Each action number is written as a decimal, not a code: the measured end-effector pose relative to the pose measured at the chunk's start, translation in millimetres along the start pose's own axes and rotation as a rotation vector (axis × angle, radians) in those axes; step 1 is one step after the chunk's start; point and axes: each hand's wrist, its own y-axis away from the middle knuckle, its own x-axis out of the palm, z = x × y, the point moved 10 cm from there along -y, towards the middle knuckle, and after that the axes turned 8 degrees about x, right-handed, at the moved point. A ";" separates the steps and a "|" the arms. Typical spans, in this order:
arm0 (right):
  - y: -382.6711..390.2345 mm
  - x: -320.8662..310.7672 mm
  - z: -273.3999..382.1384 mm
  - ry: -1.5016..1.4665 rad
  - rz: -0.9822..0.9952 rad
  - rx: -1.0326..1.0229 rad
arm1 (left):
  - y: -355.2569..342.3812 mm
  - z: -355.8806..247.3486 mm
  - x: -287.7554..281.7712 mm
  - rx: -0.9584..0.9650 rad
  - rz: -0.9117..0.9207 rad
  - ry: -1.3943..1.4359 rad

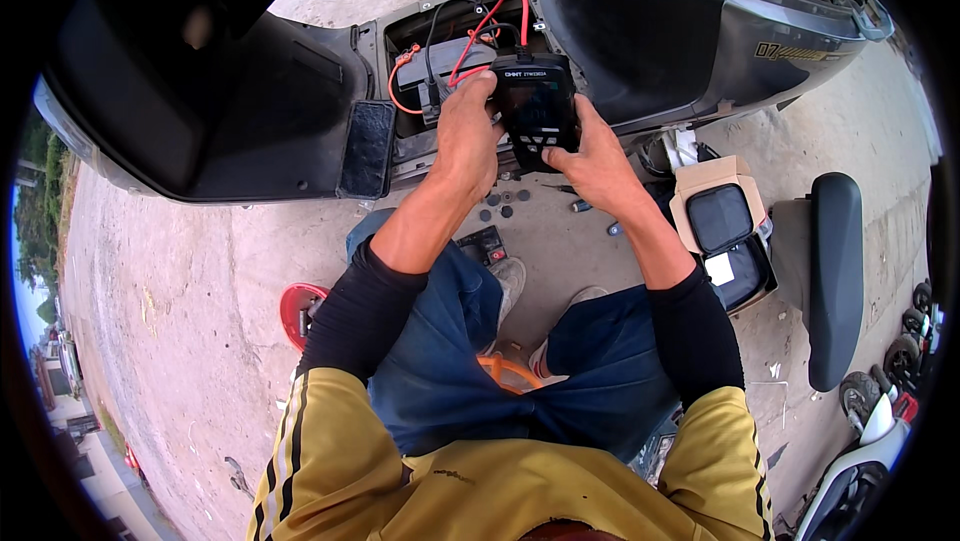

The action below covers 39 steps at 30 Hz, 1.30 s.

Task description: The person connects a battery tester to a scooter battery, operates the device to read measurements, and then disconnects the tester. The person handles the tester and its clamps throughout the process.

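Both of my hands hold a black handheld battery tester (537, 106) with a dark screen and a row of buttons. My left hand (468, 133) grips its left edge, and my right hand (597, 159) wraps its right edge with the thumb on the lower buttons. Red and black leads run from the tester's top into the scooter's opened floor compartment. A grey battery (418, 76) sits in there, with an orange-red wire (391, 91) looping at its left. The lead ends at the battery are too small to make out.
Dark scooter bodywork (640, 51) surrounds the compartment. A black cover (366, 149) lies at its left. Small round parts (490, 213) lie on the ground. To the right are a cardboard box (690, 181) with a black case and a removed seat (836, 281); a red bowl (292, 316) stands left.
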 end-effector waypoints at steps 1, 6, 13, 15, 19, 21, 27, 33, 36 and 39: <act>0.1 0.0 -0.1 -0.004 0.001 0.001 | 0.1 0.1 0.2 0.000 0.001 0.002; 0.6 -0.4 1.5 -0.014 0.003 0.007 | 0.7 0.2 0.3 -0.001 -0.004 0.006; 2.6 -2.2 2.9 -0.006 -0.028 0.018 | -0.2 0.6 -0.3 0.000 0.003 0.003; 2.8 -2.3 3.9 -0.004 -0.019 0.025 | -0.1 0.9 -0.5 0.000 0.000 0.004; 2.1 -1.9 2.0 0.000 -0.024 0.015 | -0.2 1.4 -0.4 0.001 0.000 0.010; 1.8 -1.6 1.7 -0.007 -0.006 0.010 | -0.3 1.4 -0.5 0.001 0.000 0.010; 1.5 -1.8 2.2 0.000 -0.008 0.008 | -0.2 1.6 -1.0 -0.004 -0.005 0.013; 7.1 -5.0 10.8 -0.002 -0.017 0.024 | 1.0 1.0 -0.8 -0.005 -0.014 0.014; 6.7 -4.8 8.6 0.010 -0.030 0.014 | 1.3 1.0 -0.6 -0.005 -0.028 0.011; 4.3 -3.1 6.5 0.000 -0.004 0.019 | -0.1 2.1 -1.2 -0.003 -0.028 0.006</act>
